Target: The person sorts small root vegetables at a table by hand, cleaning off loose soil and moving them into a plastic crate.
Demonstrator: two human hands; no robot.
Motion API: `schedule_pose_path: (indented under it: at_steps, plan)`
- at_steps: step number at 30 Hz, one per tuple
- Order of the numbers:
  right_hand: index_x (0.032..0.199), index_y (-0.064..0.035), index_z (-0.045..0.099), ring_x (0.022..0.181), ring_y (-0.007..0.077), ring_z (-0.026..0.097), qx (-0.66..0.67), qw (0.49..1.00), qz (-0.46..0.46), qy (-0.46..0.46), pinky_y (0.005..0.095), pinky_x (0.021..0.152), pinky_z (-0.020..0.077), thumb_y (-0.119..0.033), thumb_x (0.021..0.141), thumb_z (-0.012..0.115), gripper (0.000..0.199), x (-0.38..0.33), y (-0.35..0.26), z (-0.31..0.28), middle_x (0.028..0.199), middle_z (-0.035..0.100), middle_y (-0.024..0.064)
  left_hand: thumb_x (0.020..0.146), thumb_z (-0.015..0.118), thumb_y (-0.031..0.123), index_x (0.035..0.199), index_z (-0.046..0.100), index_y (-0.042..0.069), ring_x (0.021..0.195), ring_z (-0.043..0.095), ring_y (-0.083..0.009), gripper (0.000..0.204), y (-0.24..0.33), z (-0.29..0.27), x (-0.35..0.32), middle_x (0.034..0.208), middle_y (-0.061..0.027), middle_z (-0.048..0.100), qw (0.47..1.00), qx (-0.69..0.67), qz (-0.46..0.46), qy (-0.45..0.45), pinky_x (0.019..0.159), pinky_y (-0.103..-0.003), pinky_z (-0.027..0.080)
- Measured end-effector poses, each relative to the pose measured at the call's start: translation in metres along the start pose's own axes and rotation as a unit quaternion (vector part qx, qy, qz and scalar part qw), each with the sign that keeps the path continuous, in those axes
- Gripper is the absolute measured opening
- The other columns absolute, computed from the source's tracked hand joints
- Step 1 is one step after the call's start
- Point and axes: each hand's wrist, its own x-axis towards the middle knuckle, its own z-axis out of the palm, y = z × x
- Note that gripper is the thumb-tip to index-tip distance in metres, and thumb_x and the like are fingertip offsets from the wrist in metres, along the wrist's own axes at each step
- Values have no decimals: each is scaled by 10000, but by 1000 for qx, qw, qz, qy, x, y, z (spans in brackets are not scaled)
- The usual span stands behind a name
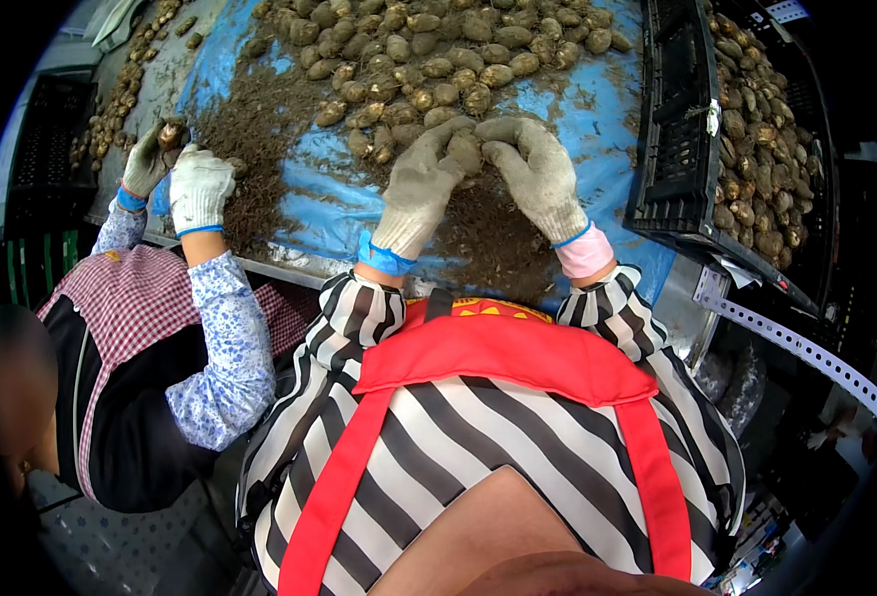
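Observation:
Both my hands wear white knit gloves, soiled grey-brown with dirt, and meet above the sheet in front of me. A brown taro corm [465, 152] sits in my left hand [420, 184], whose fingers wrap round it. From the other side my right hand [538, 177] reaches in with bent fingers, its tips close together beside the corm. Whether those fingers pinch a part of it is hidden. Just beyond the gloves lies a large heap of soil-covered taro corms [438, 70]. Loose brown soil [493, 238] covers the sheet under my wrists.
A blue plastic sheet [329, 174] covers the table. At right stands a black crate [672, 119] filled with taro corms [756, 149]. To my left, a co-worker's gloved hands [200, 189] work over the table, one holding a corm [171, 135]. Another black crate [49, 139] stands far left.

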Motion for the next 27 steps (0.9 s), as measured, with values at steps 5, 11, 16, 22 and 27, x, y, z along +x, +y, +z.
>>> schedule_pose_path:
  at_steps: [5,11,16,22,27]
  plan:
    - [1081,-75,733,1024,318,690,-48,971,-67,-225,425,914,540,-122,893,684,200,-19,-9,-5,1051,728,117,961,504,48,1474,482,-8,1019,652,-183,516,11,5,-2,1191,-97,667,942,-329,-59,41,892,-306,537]
    - [1157,-74,734,1022,307,678,-32,974,-16,-225,374,924,523,-199,910,716,277,-35,1,-25,1034,716,147,924,674,186,1546,290,-22,1379,504,-300,760,17,-11,-10,1516,-187,448,970,-223,26,-93,1137,-429,473]
    - [1203,-27,705,1024,188,681,71,991,102,-37,309,904,530,-142,903,731,322,-33,-27,-36,1064,734,99,882,707,198,1537,301,-30,1364,517,-307,804,9,-5,-15,1487,-194,476,930,-336,23,-146,1116,-451,493]
    - [1185,-23,707,1005,182,699,179,983,40,28,315,895,549,-117,878,750,324,-32,-45,-23,1102,734,103,898,675,148,1524,323,-34,1316,558,-287,742,10,-3,-26,1445,-177,513,940,-318,-1,-123,1077,-423,517]
    - [1116,-16,730,1013,253,717,39,996,-28,73,349,872,563,-38,838,760,281,-46,-48,-12,1070,741,137,927,612,42,1501,414,-25,1141,635,-210,611,27,7,-32,1328,-150,615,964,-256,18,-67,994,-327,523]
